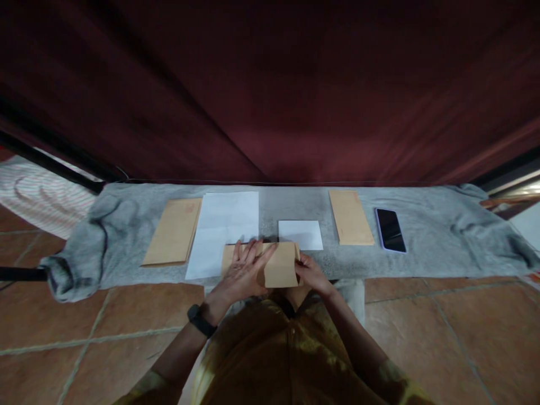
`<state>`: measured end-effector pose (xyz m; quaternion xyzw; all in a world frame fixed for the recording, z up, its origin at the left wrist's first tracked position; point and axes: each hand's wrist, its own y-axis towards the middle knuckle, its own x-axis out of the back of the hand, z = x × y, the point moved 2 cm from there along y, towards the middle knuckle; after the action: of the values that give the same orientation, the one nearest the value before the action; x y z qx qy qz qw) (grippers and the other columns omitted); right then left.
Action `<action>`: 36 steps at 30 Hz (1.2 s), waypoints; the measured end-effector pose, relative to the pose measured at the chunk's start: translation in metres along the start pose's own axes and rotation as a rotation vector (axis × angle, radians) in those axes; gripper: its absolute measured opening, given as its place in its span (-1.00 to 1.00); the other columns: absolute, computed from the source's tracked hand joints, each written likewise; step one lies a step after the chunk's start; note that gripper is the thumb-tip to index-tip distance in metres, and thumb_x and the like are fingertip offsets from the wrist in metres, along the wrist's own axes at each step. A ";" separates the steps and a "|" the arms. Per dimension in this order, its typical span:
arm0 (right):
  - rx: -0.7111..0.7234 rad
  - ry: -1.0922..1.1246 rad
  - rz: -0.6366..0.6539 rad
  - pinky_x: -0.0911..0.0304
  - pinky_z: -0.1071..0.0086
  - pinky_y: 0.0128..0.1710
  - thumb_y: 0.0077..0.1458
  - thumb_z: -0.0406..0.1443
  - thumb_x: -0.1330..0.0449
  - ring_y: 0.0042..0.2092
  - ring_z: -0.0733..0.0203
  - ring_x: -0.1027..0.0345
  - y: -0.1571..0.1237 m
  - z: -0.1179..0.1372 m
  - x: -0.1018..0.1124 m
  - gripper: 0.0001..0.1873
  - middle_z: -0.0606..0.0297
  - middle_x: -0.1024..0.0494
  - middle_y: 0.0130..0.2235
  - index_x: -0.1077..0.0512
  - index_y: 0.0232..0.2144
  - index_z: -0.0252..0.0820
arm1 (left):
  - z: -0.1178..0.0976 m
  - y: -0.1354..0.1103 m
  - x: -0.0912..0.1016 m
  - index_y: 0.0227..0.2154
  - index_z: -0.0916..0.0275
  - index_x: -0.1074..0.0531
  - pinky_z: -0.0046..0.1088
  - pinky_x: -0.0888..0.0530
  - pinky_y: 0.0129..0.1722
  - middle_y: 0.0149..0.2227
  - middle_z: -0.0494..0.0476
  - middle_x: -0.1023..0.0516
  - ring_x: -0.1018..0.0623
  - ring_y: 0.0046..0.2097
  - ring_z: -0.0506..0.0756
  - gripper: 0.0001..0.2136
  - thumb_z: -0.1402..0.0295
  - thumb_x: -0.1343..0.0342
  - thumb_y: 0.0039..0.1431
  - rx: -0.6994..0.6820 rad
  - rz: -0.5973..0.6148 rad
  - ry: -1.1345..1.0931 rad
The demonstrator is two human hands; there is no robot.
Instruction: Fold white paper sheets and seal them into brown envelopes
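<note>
A brown paper envelope lies crosswise at the near edge of the cloth-covered bench, right in front of me. My left hand rests flat on its left half with the fingers spread. At the envelope's right end, my right hand pinches the edge, where a narrow strip looks like a flap. Its fingertips are partly hidden. Just beyond the envelope is a small white folded paper. Large white sheets lie to the left, partly under the envelope and my left hand.
A stack of brown envelopes lies at the left, and another brown envelope at the right. Beside that is a phone with a dark screen. Grey cloth covers the bench. A dark red curtain hangs behind it.
</note>
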<state>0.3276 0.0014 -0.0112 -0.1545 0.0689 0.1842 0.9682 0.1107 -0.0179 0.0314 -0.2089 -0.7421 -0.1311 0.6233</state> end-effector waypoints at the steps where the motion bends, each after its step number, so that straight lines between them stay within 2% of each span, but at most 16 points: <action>1: 0.021 -0.010 -0.014 -0.43 0.25 -0.14 0.02 -0.04 -0.32 -0.24 0.12 -0.53 0.001 0.000 0.002 -0.69 0.35 -0.65 -0.30 -0.58 -0.27 -0.10 | -0.001 0.000 0.003 0.44 0.07 0.16 0.22 0.21 0.37 0.42 0.44 -0.06 -0.06 0.44 0.45 0.18 0.07 -0.43 -0.18 0.007 -0.004 0.013; 5: 0.115 -0.066 -0.054 -0.42 0.25 -0.13 0.06 -0.09 -0.27 -0.25 0.12 -0.51 0.004 -0.001 0.008 -0.73 0.36 -0.64 -0.31 -0.56 -0.26 -0.10 | -0.006 0.001 0.013 0.44 0.07 0.13 0.21 0.22 0.37 0.41 0.43 -0.09 -0.09 0.43 0.44 0.10 0.12 -0.38 -0.11 0.019 -0.016 0.052; 9: 0.123 -0.246 -0.129 -0.40 0.31 -0.19 0.13 -0.14 -0.15 -0.25 0.14 -0.49 0.004 -0.003 0.012 -0.74 0.32 -0.62 -0.30 -0.51 -0.20 -0.12 | -0.006 0.008 0.012 0.44 0.06 0.12 0.24 0.20 0.36 0.40 0.41 -0.12 -0.14 0.41 0.44 0.05 0.16 -0.35 -0.07 0.029 -0.017 0.080; 14: 0.102 -0.764 -0.473 -0.30 0.33 -0.25 0.13 -0.22 -0.14 -0.22 0.09 -0.46 -0.008 -0.004 0.015 -0.70 0.25 -0.56 -0.25 -0.39 -0.08 -0.13 | -0.007 0.018 0.003 0.44 0.04 0.14 0.25 0.17 0.36 0.41 0.42 -0.11 -0.13 0.42 0.43 0.08 0.21 -0.38 -0.08 0.020 -0.029 0.127; 17: 0.163 -0.947 -0.596 -0.26 0.33 -0.24 0.16 -0.23 -0.12 -0.23 0.09 -0.44 -0.015 -0.002 0.015 -0.78 0.22 -0.53 -0.27 -0.37 -0.14 -0.14 | -0.010 0.019 0.000 0.44 0.03 0.18 0.26 0.16 0.35 0.43 0.43 -0.06 -0.10 0.43 0.44 0.11 0.20 -0.39 -0.09 0.016 -0.019 0.139; 20: 0.211 -1.059 -0.548 -0.23 0.36 -0.25 0.18 -0.30 -0.08 -0.29 0.12 -0.42 -0.017 -0.002 0.015 -0.92 0.25 -0.51 -0.35 -0.38 -0.29 -0.12 | -0.013 0.020 -0.002 0.45 0.01 0.21 0.29 0.14 0.35 0.46 0.42 0.01 -0.06 0.44 0.46 0.11 0.17 -0.39 -0.08 0.005 0.000 0.152; 22: 0.202 -1.088 -0.476 -0.23 0.37 -0.25 0.18 -0.35 -0.07 -0.29 0.13 -0.43 -0.017 -0.001 0.017 -0.89 0.25 -0.53 -0.36 -0.40 -0.33 -0.11 | -0.014 0.020 -0.001 0.45 0.01 0.21 0.30 0.14 0.34 0.47 0.42 0.04 -0.04 0.44 0.48 0.10 0.17 -0.38 -0.06 -0.003 0.010 0.168; 26: 0.173 -0.965 -0.346 -0.28 0.36 -0.20 0.19 -0.35 -0.04 -0.20 0.10 -0.49 -0.016 -0.001 0.022 -0.77 0.21 -0.62 -0.22 -0.50 -0.24 -0.08 | -0.018 0.021 0.001 0.45 -0.02 0.24 0.30 0.11 0.35 0.48 0.37 0.06 -0.05 0.44 0.48 0.06 0.25 -0.34 0.01 -0.032 0.016 0.208; 29: 0.164 -0.762 -0.260 -0.32 0.34 -0.15 0.17 -0.34 -0.02 -0.17 0.10 -0.51 -0.014 -0.002 0.024 -0.70 0.23 -0.64 -0.22 -0.55 -0.24 -0.07 | -0.020 0.022 0.003 0.45 0.01 0.32 0.30 0.08 0.35 0.47 0.40 0.07 -0.05 0.44 0.47 0.09 0.28 -0.33 0.02 -0.046 0.015 0.235; 32: 0.142 -0.473 -0.196 -0.34 0.25 -0.01 0.11 -0.32 -0.05 -0.11 0.08 -0.51 -0.012 0.000 0.024 -0.69 0.26 -0.66 -0.20 -0.59 -0.23 -0.06 | -0.021 0.024 0.007 0.45 0.04 0.38 0.30 0.06 0.34 0.48 0.44 0.11 -0.04 0.44 0.46 0.07 0.33 -0.29 0.06 -0.063 -0.004 0.267; 34: 0.094 -0.205 -0.118 -0.31 0.20 0.10 0.08 -0.29 -0.11 -0.05 0.08 -0.51 -0.012 0.003 0.022 -0.71 0.28 -0.66 -0.17 -0.61 -0.22 -0.04 | -0.022 0.025 0.012 0.44 0.05 0.40 0.27 0.03 0.34 0.47 0.46 0.10 -0.06 0.44 0.45 0.04 0.39 -0.25 0.10 -0.079 -0.017 0.286; 36: 0.032 0.023 -0.027 -0.32 0.16 0.11 0.07 -0.26 -0.17 -0.05 0.08 -0.52 -0.013 0.008 0.019 -0.71 0.28 -0.66 -0.15 -0.60 -0.17 -0.03 | -0.024 0.026 0.019 0.44 0.05 0.40 0.24 0.00 0.34 0.47 0.45 0.06 -0.09 0.43 0.46 0.02 0.44 -0.21 0.11 -0.097 -0.018 0.293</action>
<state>0.3506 -0.0012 -0.0035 -0.1419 0.0808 0.1683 0.9721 0.1416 -0.0034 0.0528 -0.2109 -0.6379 -0.2013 0.7128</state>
